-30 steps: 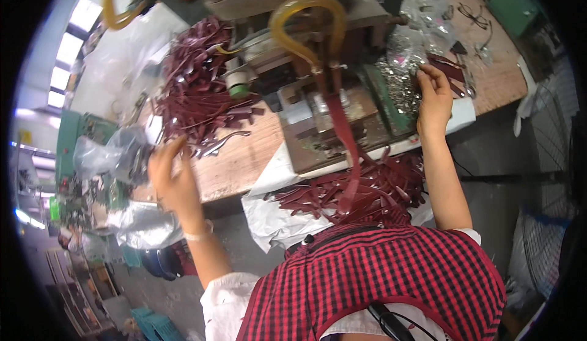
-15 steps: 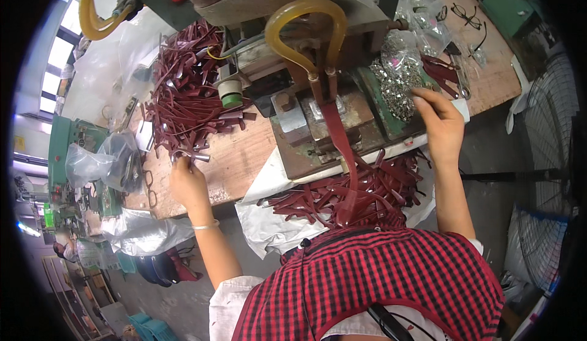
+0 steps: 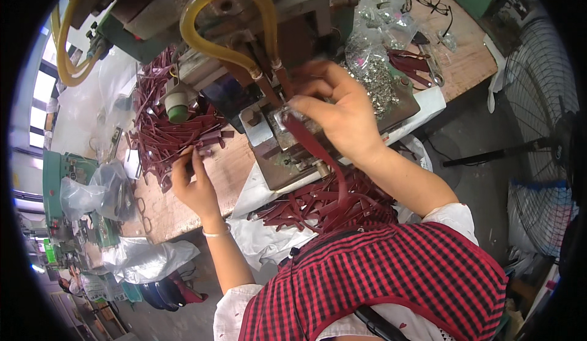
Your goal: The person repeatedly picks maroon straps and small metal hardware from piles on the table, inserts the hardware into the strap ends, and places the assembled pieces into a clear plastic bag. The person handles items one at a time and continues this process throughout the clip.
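A press machine (image 3: 244, 66) stood at the middle of the workbench (image 3: 226, 170). A heap of straps (image 3: 171, 133) lay to its left, a bag of metal fittings (image 3: 373, 72) to its right, and more straps (image 3: 324, 200) lay in front, below the bench edge.

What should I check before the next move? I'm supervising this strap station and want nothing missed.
1. Right hand holds a dark red strap at the press: ok.
2. Strap seated square on the fixture: cannot tell, fingers hide it.
3. Right fingers away from the press head: not ok, they sit right at it.
4. Left hand on the strap pile: ok, touching one.
5. Bag of metal fittings near the right hand: ok.
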A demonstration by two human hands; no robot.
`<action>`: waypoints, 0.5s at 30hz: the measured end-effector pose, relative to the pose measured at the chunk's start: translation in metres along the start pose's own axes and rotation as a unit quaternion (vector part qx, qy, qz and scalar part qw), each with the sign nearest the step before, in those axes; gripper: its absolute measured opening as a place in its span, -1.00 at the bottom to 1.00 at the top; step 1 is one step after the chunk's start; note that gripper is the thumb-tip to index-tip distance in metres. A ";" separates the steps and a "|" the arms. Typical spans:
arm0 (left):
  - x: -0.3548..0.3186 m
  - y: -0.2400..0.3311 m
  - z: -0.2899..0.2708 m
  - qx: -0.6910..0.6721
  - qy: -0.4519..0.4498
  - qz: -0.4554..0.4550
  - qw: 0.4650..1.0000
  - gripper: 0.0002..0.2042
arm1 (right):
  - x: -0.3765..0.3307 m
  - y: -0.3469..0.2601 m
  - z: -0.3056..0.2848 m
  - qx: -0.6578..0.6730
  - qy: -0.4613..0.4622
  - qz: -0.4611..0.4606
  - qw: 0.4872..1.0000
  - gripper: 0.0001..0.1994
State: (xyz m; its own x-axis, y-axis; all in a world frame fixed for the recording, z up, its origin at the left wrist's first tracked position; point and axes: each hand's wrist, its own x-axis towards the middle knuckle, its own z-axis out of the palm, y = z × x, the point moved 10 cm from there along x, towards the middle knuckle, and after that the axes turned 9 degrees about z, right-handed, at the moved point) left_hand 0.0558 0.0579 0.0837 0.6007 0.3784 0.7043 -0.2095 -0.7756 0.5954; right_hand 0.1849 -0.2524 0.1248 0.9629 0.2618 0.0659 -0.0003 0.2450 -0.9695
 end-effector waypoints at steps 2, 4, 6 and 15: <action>0.015 0.052 -0.007 -0.085 0.047 0.047 0.994 -0.85 | -0.004 -0.006 0.010 0.005 -0.016 0.015 1.000 -0.60; 0.021 0.118 -0.015 -0.080 0.059 0.153 0.983 -0.86 | -0.011 -0.008 0.010 0.010 -0.022 0.023 0.999 -0.57; 0.012 0.166 -0.007 -0.130 0.016 0.239 0.962 -0.89 | -0.035 -0.027 0.014 -0.001 -0.014 -0.008 1.000 -0.54; -0.015 0.243 0.072 -0.047 -0.128 0.471 0.872 -0.78 | 0.002 0.017 -0.116 -0.638 0.174 -0.090 0.745 -0.68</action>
State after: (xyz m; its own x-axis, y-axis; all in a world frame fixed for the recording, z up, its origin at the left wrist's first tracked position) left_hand 0.0517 -0.1729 0.1898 0.2789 -0.5377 0.7956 -0.7576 -0.6323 -0.1618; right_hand 0.2185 -0.3562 0.0808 0.9284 0.0199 0.3711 0.1798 -0.8981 -0.4014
